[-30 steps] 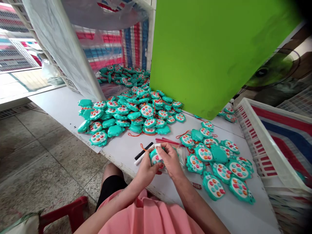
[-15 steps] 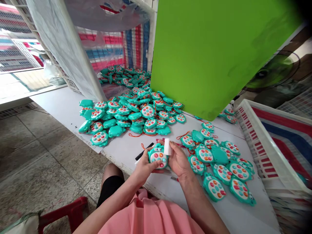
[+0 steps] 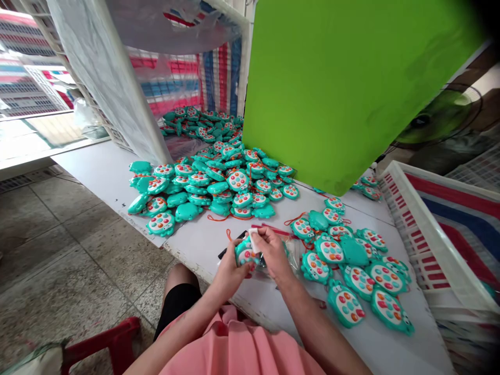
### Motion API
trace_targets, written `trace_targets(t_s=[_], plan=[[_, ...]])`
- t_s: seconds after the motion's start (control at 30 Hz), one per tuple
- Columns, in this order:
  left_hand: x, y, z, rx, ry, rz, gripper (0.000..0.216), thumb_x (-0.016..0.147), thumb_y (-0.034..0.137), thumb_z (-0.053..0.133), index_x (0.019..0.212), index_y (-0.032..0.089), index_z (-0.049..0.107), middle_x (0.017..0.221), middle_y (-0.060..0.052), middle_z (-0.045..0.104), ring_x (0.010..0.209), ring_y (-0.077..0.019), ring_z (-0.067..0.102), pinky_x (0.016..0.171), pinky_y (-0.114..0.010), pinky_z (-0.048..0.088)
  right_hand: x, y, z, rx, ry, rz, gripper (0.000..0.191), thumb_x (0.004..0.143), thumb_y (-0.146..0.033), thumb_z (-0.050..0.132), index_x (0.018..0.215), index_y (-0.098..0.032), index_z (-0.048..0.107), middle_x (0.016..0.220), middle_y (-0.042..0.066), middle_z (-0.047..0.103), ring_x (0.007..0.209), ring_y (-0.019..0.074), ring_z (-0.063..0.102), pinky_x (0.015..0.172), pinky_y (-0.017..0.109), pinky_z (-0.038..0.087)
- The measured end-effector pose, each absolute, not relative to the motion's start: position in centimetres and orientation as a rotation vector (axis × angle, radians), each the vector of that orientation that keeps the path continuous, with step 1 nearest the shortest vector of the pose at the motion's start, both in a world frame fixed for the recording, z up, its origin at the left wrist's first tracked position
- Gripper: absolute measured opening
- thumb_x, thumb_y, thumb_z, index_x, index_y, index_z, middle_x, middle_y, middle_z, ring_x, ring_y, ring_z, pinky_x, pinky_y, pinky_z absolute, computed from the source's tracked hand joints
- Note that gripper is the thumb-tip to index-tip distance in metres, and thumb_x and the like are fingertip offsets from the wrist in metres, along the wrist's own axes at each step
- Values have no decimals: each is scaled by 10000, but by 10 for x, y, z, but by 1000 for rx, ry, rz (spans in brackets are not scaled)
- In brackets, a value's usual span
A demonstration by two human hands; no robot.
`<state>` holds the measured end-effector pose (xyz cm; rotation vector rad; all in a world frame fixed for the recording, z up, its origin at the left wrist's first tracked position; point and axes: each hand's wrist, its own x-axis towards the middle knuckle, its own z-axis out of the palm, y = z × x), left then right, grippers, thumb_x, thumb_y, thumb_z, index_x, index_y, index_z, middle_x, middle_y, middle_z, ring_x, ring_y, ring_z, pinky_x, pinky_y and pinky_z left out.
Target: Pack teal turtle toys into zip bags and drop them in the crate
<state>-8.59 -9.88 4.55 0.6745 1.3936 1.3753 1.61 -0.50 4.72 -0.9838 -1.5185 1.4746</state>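
Just below the centre of the frame, the left hand (image 3: 229, 269) grasps a teal toy (image 3: 244, 255) from beneath, fingers closed round its edge. The right hand (image 3: 274, 253) pinches a small white piece (image 3: 253, 238) against the toy's top. Both hover over the near edge of the bench (image 3: 195, 240), so a loosened grip could likely send the toy down to the floor (image 3: 78, 260). The pinch looks slight, so the white piece may slip or sit askew. The right forearm passes close to the toy cluster (image 3: 353, 253) at right and could knock one away.
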Motion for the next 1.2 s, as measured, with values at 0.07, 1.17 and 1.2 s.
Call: trace_targets(t_s=[0.07, 1.17, 1.2], plan=[[-106, -98, 46, 604, 1354, 1436, 711, 630, 297, 781, 1215, 207, 386, 980, -58, 612, 777, -204, 648, 584, -364, 602, 14, 14, 46, -1011, -1579, 1383, 282, 794, -469, 601, 881, -201, 607, 812, 18, 660, 713, 160, 588, 655, 277, 484], [-89, -73, 38, 745, 1293, 1395, 507, 767, 453, 661, 1167, 217, 458, 1126, -75, 491, 934, -189, 584, 682, -309, 556, 134, 127, 53, -1305, -2117, 65, 393, 881, -318, 487, 1236, -157, 535, 1216, 153, 566, 1174, 284, 474, 1024, 442, 356], [-90, -74, 39, 740, 1289, 1400, 504, 756, 455, 670, 1154, 217, 472, 1115, -74, 501, 921, -187, 586, 674, -302, 552, 120, 143, 52, -1358, -2181, 135, 422, 866, -290, 493, 1267, -157, 512, 1263, 152, 535, 1207, 280, 451, 1040, 429, 343]])
